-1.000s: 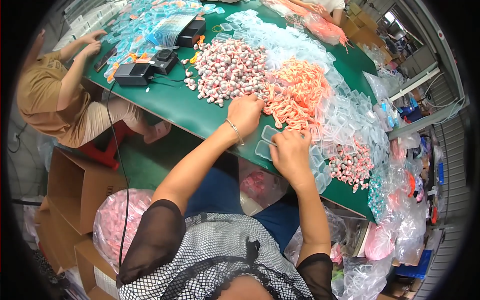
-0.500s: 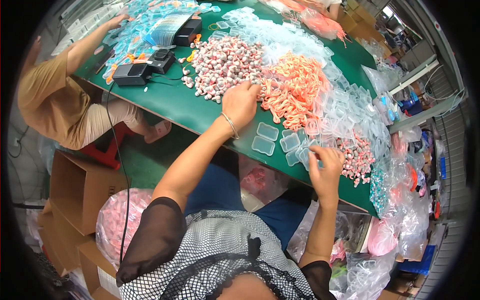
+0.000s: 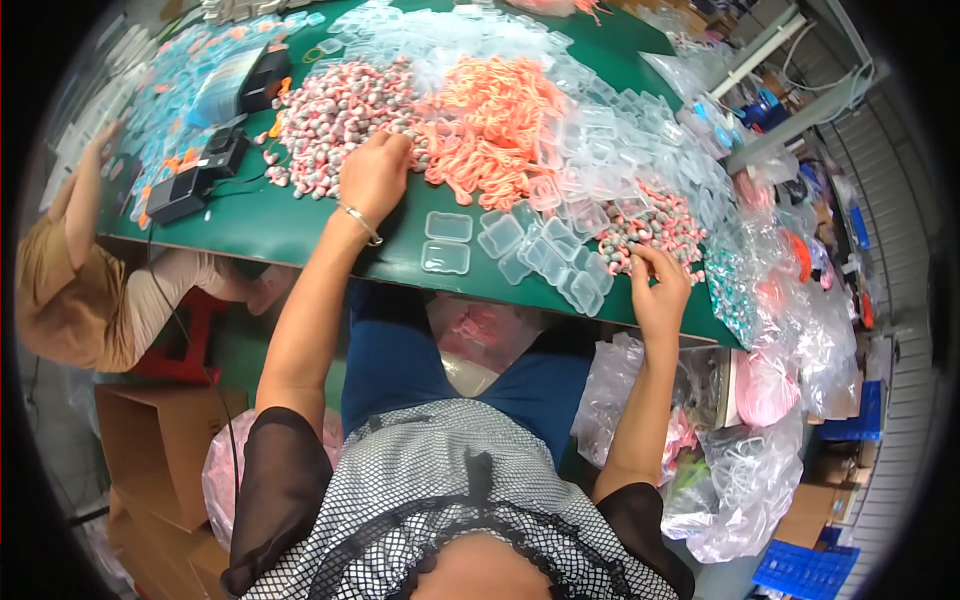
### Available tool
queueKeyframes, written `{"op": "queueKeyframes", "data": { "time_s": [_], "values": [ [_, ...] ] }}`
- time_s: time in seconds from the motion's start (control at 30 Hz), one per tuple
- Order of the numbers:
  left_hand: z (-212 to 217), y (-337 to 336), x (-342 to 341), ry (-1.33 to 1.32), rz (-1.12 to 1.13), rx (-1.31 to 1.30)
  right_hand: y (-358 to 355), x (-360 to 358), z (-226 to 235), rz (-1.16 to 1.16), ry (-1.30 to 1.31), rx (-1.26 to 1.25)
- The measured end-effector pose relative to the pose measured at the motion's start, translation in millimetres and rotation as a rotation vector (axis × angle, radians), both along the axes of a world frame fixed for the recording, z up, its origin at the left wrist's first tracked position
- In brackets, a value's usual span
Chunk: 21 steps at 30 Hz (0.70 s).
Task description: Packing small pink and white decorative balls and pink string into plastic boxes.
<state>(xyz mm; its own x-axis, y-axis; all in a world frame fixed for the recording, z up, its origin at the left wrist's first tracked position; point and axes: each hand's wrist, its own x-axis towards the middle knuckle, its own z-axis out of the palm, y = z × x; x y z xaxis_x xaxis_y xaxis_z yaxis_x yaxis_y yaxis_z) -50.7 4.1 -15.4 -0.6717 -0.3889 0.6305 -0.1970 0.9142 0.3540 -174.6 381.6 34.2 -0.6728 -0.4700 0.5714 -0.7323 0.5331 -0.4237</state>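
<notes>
The left hand [image 3: 373, 178] lay palm down on the edge of a heap of small pink-and-grey pieces [image 3: 335, 112] on the green bench [image 3: 270, 225], its fingers curled into the pile; whether they had closed on any piece could not be told, since the hand covered them. The right hand [image 3: 660, 295] was at the near edge of the bench, fingers bent and pinched toward a smaller patch of the same pieces [image 3: 655, 225], apparently on one or two of them, though the grip was too small to make out. Between the hands lay a spread of small clear plastic cases [image 3: 520, 250], some just beside the left wrist, and behind them a mound of orange cords [image 3: 495, 120]. The pieces looked light, hard and loose, likely to roll or scatter, so best pinched singly between fingertips; the clear cases looked thin, slick and springy, best taken by their edges. At the far left another person [image 3: 70, 270] sat by black devices [image 3: 190, 185].
</notes>
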Motion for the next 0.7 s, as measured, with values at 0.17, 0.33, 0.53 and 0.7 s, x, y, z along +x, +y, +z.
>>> {"op": "queueKeyframes", "data": {
  "time_s": [0.17, 0.33, 0.53, 0.7],
  "values": [
    [9.9, 5.2, 14.5, 0.039, -0.176, 0.423, 3.0, -11.8, -19.3, 0.006, 0.080, 0.129],
    [15.6, 7.1, 44.1, -0.323, -0.304, 0.599, 2.3, -13.4, -13.7, 0.040, 0.094, 0.220],
    [1.1, 11.5, 40.5, -0.179, -0.196, 0.386, -9.0, -17.2, -8.4, 0.113, 0.149, 0.372],
    [-5.7, 24.1, 46.9, -0.121, -0.233, 0.326, -5.6, -28.6, -17.2, 0.132, 0.006, 0.211]
  ]
}}
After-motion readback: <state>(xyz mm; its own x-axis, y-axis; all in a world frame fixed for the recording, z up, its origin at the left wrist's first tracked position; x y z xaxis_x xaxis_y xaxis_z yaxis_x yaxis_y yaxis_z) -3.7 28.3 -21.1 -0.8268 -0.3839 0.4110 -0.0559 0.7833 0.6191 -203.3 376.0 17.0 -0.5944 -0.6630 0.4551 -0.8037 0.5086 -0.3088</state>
